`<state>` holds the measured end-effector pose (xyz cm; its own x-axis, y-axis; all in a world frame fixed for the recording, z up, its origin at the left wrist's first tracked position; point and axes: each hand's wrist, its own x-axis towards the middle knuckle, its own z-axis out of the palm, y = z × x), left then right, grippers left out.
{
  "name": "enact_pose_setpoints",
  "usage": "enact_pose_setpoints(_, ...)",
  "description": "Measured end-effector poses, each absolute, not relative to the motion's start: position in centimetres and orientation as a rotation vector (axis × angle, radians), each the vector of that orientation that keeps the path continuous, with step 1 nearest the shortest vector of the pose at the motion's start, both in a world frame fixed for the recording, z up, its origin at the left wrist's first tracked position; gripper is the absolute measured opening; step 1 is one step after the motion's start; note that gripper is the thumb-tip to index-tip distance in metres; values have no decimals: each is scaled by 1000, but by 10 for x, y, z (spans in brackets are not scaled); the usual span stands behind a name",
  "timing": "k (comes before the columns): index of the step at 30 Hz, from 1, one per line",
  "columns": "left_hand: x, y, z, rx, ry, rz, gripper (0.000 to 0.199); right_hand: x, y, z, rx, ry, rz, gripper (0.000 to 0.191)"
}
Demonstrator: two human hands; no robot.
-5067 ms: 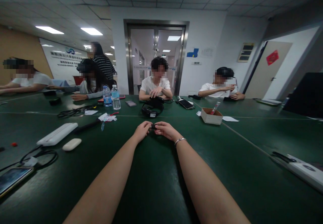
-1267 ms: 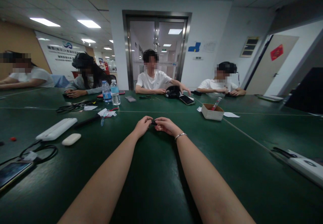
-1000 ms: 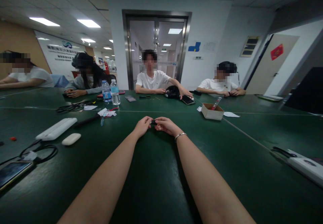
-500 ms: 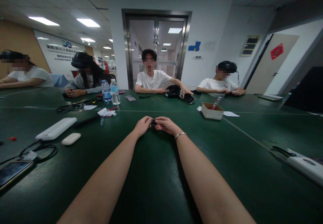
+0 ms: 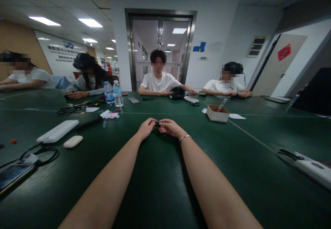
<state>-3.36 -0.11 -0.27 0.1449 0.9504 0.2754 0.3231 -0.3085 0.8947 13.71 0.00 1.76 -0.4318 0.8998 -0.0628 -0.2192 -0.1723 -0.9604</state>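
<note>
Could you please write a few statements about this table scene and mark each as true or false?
1. The left hand and the right hand both hold a small black object. True.
2. The bracelet is on the left arm. False: the bracelet is on the right arm.
3. Two bottles stand upright on the table. True.
4. The box lies upside down. False: the box stands open side up.
5. A white case lies left of the left hand. True.
</note>
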Motion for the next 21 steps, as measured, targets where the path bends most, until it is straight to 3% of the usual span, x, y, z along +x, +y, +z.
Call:
enact_pose_setpoints(6,-34,-1,-3,1745,1247,1173,26,137,-1,19,-886,-1253,1722,15)
enact_pose_setpoints(11,-34,-2,-3,1795,1198,1163,27,138,-5,22,-842,-1354,1691,29)
enact_pose_setpoints(17,-34,-1,-5,1811,1139,1193,27,132,-7,27,-1001,-1505,1639,19)
enact_pose_setpoints(21,-35,2,-7,1820,1160,1181,28,132,-8,27,-930,-1441,1606,45)
